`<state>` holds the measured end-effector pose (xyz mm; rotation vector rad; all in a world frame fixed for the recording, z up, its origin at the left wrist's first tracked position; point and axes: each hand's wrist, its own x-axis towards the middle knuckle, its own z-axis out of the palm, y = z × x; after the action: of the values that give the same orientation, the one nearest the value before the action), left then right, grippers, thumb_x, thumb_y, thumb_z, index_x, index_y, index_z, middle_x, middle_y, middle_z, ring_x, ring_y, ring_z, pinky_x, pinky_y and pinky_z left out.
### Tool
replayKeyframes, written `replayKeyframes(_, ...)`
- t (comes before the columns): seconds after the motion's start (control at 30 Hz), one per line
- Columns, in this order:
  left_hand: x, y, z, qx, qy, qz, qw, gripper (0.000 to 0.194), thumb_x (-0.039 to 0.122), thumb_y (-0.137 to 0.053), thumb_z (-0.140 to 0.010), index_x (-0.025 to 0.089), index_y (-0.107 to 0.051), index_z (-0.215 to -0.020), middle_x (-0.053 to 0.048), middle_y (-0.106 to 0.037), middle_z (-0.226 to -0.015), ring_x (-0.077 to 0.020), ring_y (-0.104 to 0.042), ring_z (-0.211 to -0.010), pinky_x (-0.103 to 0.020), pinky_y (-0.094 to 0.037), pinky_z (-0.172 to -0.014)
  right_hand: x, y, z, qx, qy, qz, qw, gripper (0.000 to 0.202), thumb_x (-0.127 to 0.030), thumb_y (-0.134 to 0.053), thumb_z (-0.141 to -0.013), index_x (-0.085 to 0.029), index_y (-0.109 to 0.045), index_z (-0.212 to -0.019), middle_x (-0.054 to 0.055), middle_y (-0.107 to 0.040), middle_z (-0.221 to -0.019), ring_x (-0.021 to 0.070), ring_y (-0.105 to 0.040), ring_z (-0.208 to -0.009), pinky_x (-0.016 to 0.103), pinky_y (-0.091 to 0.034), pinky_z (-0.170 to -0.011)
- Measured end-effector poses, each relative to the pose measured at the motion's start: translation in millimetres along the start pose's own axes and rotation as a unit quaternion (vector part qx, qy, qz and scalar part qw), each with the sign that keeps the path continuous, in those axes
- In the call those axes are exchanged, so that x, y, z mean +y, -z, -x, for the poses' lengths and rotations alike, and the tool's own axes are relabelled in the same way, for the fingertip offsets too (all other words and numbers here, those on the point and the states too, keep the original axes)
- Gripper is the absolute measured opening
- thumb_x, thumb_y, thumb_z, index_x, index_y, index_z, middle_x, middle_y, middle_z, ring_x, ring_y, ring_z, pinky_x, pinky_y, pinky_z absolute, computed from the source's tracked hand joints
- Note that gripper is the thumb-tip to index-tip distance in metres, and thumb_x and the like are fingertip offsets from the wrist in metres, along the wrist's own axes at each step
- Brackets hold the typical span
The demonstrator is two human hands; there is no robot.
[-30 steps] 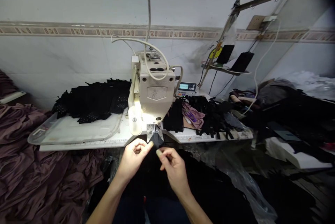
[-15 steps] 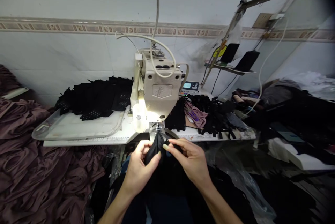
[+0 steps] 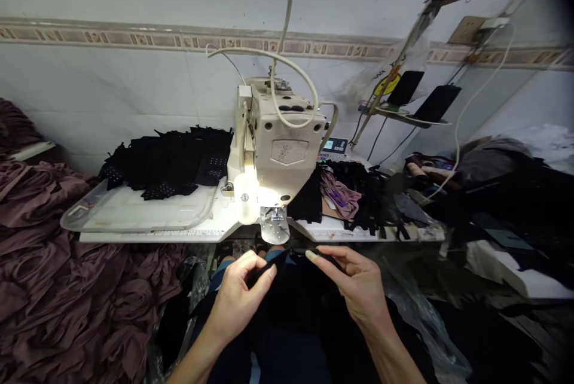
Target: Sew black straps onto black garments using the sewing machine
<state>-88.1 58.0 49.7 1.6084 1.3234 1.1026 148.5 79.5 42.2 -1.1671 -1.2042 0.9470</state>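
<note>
Black fabric [image 3: 291, 294] hangs between my two hands, low over the lap, in front of a sewing machine [image 3: 287, 157]. My left hand [image 3: 242, 294] is closed, pinching an edge of it between thumb and fingers. On the other side, my right hand [image 3: 359, 282] grips the fabric by thumb and fingertips; the exact edge is hard to make out, dark on dark. Both hands are just below the machine's narrow work arm [image 3: 275, 229], whose foot and plate show without cloth. A lit lamp [image 3: 246, 195] shines beside the needle area.
Black studded pieces [image 3: 170, 160] lie on a clear plastic lid [image 3: 139, 210] at left. Mauve fabric [image 3: 58, 288] heaps below. Black pieces and a mauve bundle [image 3: 341, 195] lie right of the machine, near a control panel [image 3: 334, 146]. Black thread cones [image 3: 437, 103] stand at upper right.
The black fabric has come away from under the needle toward me. My hands have moved apart, the right one farther to the right, and the view has shifted slightly.
</note>
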Motion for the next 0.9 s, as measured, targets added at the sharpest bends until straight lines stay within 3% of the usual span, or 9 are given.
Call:
replayKeyframes(0.1, 5, -2.8, 1, 0.005, -0.016, -0.066, 0.998, 0.021, 0.041, -0.072, -0.095, 0.021, -0.076, -0.095, 0.005, -0.051, -0.063, -0.0124, -0.046, -0.058, -0.025, -0.034, -0.056, -9, 4, -5, -0.034, 0.030, 0.047, 0.998, 0.030, -0.041, -0.097, -0.073, -0.025, -0.089, -0.097, 0.009, -0.085, -0.092, 0.0310, -0.080, -0.084, 0.042, -0.066, -0.080)
replayKeyframes(0.27, 13, -10.3, 5, -0.044, -0.049, -0.070, 0.995, 0.022, 0.033, -0.065, -0.098, 0.020, -0.069, -0.081, 0.000, -0.060, -0.073, -0.0139, -0.056, -0.066, -0.024, -0.039, -0.059, -24, 1, -17, -0.098, 0.086, 0.086, 0.988, 0.013, -0.041, -0.090, -0.083, -0.028, -0.088, -0.083, 0.006, -0.082, -0.083, 0.0275, -0.074, -0.078, 0.037, -0.059, -0.073)
replayKeyframes(0.33, 13, -11.6, 8, -0.056, -0.015, -0.020, 0.998, 0.015, 0.033, -0.067, -0.097, 0.020, -0.072, -0.103, 0.002, -0.059, -0.077, -0.0125, -0.055, -0.063, -0.023, -0.040, -0.057, -25, -1, -21, -0.126, 0.068, 0.077, 0.987, 0.016, -0.042, -0.088, -0.084, -0.027, -0.087, -0.081, 0.006, -0.081, -0.082, 0.0265, -0.073, -0.077, 0.036, -0.057, -0.072)
replayKeyframes(0.4, 11, -11.4, 10, -0.074, 0.007, 0.019, 0.997, 0.042, 0.035, -0.068, -0.098, 0.022, -0.066, -0.137, 0.005, -0.055, -0.077, -0.0097, -0.048, -0.057, -0.021, -0.037, -0.053, -24, -4, -23, -0.157, 0.044, 0.065, 0.984, 0.018, -0.044, -0.088, -0.084, -0.026, -0.086, -0.083, 0.005, -0.081, -0.082, 0.0253, -0.073, -0.077, 0.034, -0.057, -0.072)
replayKeyframes(0.47, 9, -10.9, 10, -0.090, 0.009, 0.030, 0.995, 0.057, 0.038, -0.067, -0.100, 0.023, -0.057, -0.154, 0.007, -0.050, -0.074, -0.0086, -0.041, -0.054, -0.021, -0.032, -0.052, -23, -7, -26, -0.177, 0.028, 0.052, 0.982, 0.021, -0.045, -0.088, -0.085, -0.025, -0.085, -0.082, 0.004, -0.080, -0.080, 0.0237, -0.072, -0.076, 0.033, -0.056, -0.072)
replayKeyframes(0.53, 7, -11.1, 7, -0.100, 0.011, 0.043, 0.994, 0.049, 0.042, -0.065, -0.102, 0.021, -0.067, -0.145, 0.005, -0.052, -0.070, -0.0099, -0.043, -0.057, -0.021, -0.034, -0.053, -24, -12, -29, -0.169, 0.019, 0.039, 0.985, 0.023, -0.045, -0.088, -0.084, -0.024, -0.084, -0.081, 0.004, -0.079, -0.079, 0.0228, -0.072, -0.074, 0.032, -0.055, -0.070)
replayKeyframes(0.63, 7, -13.2, 0, -0.108, 0.035, 0.112, 0.987, 0.039, 0.048, -0.064, -0.102, 0.017, -0.081, -0.119, -0.004, -0.071, -0.083, -0.0170, -0.063, -0.075, -0.026, -0.050, -0.068, -23, -21, -37, -0.145, 0.016, 0.031, 0.989, 0.025, -0.046, -0.088, -0.082, -0.022, -0.081, -0.079, 0.005, -0.078, -0.076, 0.0225, -0.071, -0.070, 0.032, -0.055, -0.066)
replayKeyframes(0.7, 8, -14.5, -6, -0.102, 0.051, 0.154, 0.981, 0.039, 0.051, -0.067, -0.100, 0.017, -0.083, -0.111, -0.007, -0.078, -0.095, -0.0216, -0.069, -0.088, -0.029, -0.054, -0.079, -20, -27, -44, -0.133, 0.026, 0.038, 0.990, 0.027, -0.047, -0.087, -0.082, -0.021, -0.081, -0.078, 0.005, -0.079, -0.076, 0.0229, -0.071, -0.069, 0.032, -0.055, -0.065)
replayKeyframes(0.9, 16, -10.0, -22, -0.056, 0.065, 0.161, 0.983, 0.037, 0.052, -0.070, -0.098, 0.017, -0.083, -0.100, -0.008, -0.081, -0.099, -0.0252, -0.073, -0.090, -0.033, -0.057, -0.081, 3, -38, -71, -0.071, 0.075, 0.079, 0.991, 0.029, -0.049, -0.085, -0.085, -0.020, -0.083, -0.081, 0.008, -0.082, -0.081, 0.0240, -0.073, -0.071, 0.033, -0.055, -0.066)
